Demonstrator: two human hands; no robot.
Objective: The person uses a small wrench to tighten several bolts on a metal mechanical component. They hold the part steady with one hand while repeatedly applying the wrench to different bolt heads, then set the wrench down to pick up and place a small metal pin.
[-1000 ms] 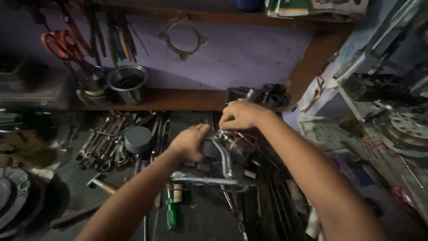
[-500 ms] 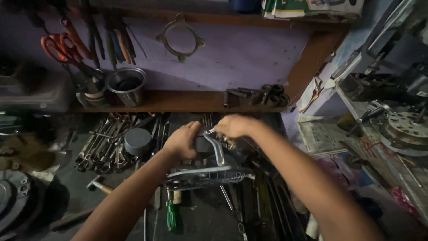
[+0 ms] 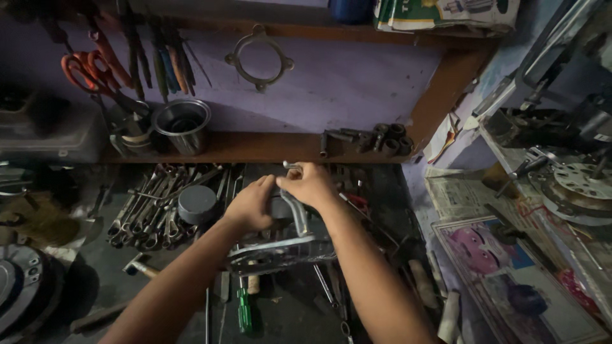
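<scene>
1. Nearest us, a green-handled screwdriver (image 3: 245,310) lies on the dark bench (image 3: 287,312).
2. We curl our left hand (image 3: 250,204) and right hand (image 3: 310,185) closed around a grey metal engine part (image 3: 284,245) resting mid-bench.
3. Left of it lies a pile of spanners (image 3: 150,213).
4. Farther back, a steel cup (image 3: 183,125) and black sockets (image 3: 370,138) sit on the wooden shelf (image 3: 268,148).

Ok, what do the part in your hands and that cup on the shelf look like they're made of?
The part under the left hand and right hand looks like cast metal, probably aluminium: dull grey with pale glints along its rim. The cup looks like steel: a bright reflective rim and smooth, thin wall.
</scene>
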